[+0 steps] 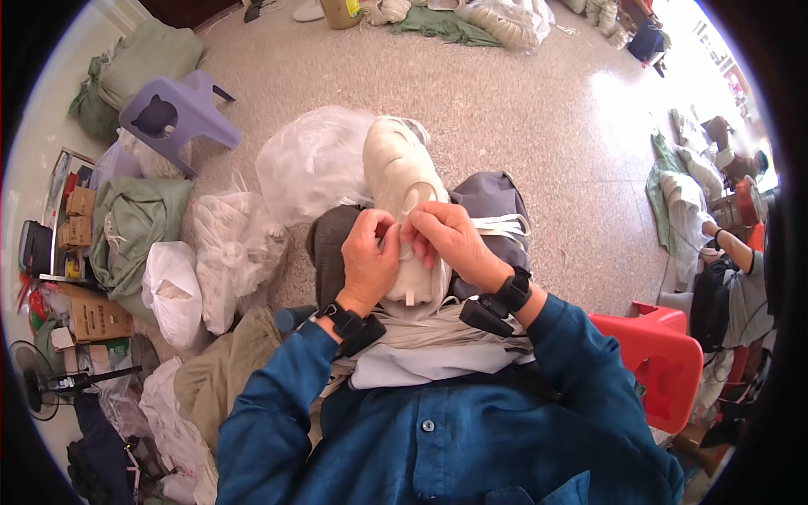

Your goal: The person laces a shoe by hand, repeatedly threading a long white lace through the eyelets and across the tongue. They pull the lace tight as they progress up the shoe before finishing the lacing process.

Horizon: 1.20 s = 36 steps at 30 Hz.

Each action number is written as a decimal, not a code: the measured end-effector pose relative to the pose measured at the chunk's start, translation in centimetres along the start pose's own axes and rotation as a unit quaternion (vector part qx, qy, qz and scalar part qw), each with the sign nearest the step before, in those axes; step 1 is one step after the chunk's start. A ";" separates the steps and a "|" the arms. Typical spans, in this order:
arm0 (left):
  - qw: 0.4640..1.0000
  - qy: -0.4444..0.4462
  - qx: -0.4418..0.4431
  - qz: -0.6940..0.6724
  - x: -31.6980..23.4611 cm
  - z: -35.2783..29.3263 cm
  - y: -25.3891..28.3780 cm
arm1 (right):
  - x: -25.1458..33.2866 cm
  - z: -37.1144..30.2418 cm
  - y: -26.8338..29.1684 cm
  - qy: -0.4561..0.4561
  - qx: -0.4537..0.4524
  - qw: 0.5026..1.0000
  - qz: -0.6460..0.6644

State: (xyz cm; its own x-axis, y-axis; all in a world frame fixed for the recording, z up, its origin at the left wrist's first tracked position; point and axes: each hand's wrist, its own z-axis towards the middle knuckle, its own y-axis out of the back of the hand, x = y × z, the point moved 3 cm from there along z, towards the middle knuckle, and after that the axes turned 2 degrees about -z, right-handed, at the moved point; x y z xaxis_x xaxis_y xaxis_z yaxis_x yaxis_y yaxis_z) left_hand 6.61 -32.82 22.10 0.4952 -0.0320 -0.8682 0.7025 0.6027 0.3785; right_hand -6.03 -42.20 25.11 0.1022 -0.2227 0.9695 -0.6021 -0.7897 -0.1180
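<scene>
Shoe [400, 164], cream-coloured, lies on the person's lap, between the knees, with its toe pointing away and its heel tab toward the body. Left hand [370, 261] and right hand [450, 240] meet over its upper side, the fingers of both bent inward and the fingertips close together; what they grip, if anything, is too small to tell. A black strap [343, 320] circles the left wrist and another band [513, 292] the right, below the cuffs of a blue shirt [379, 446]. Pale cords [421, 331] lie across the lap just behind the heel, next to a light grey cloth [438, 364], and flat white loops [503, 225] lie to the right of the shoe. A clear bag [307, 164] sits on the floor [539, 101] beyond the left knee. Farther left are a knotted bag [236, 248], a white bag [172, 286], a green sack [139, 231] and a purple stool [189, 118]; a fan [35, 379] stands at the left rim near a carton [99, 313]. A red stool [661, 345] is by the right elbow. Beyond it, at the right rim, a co-worker's arm [736, 250] reaches toward a heap of pale shoes [683, 198].
</scene>
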 end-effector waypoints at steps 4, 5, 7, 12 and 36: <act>0.999 0.028 0.014 -0.016 0.7 -0.7 1.1 | 3.6 -4.7 -0.1 -0.054 0.070 0.994 -0.070; 0.999 0.037 0.017 -0.029 0.5 -0.7 1.1 | 4.2 -6.4 1.1 -0.042 0.090 0.989 -0.108; 0.998 0.036 0.028 -0.033 0.0 -0.6 0.8 | 3.6 -9.9 3.9 -0.057 0.102 0.987 -0.110; 0.998 0.019 0.059 -0.013 -0.6 -0.3 1.4 | 1.7 -16.8 5.6 -0.207 0.210 0.948 -0.121; 0.976 0.070 0.204 -0.041 -7.8 -1.8 5.8 | 1.5 -4.1 -2.1 0.141 0.004 0.985 -0.097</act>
State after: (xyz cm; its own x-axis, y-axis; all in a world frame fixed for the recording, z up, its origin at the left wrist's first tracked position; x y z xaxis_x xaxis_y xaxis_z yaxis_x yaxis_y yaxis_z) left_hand 5.88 -27.68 30.46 0.3740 0.0594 -0.9255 0.8963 0.2333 0.3772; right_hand -7.82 -38.49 27.65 -0.0107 0.1003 0.9949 -0.5863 -0.8066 0.0750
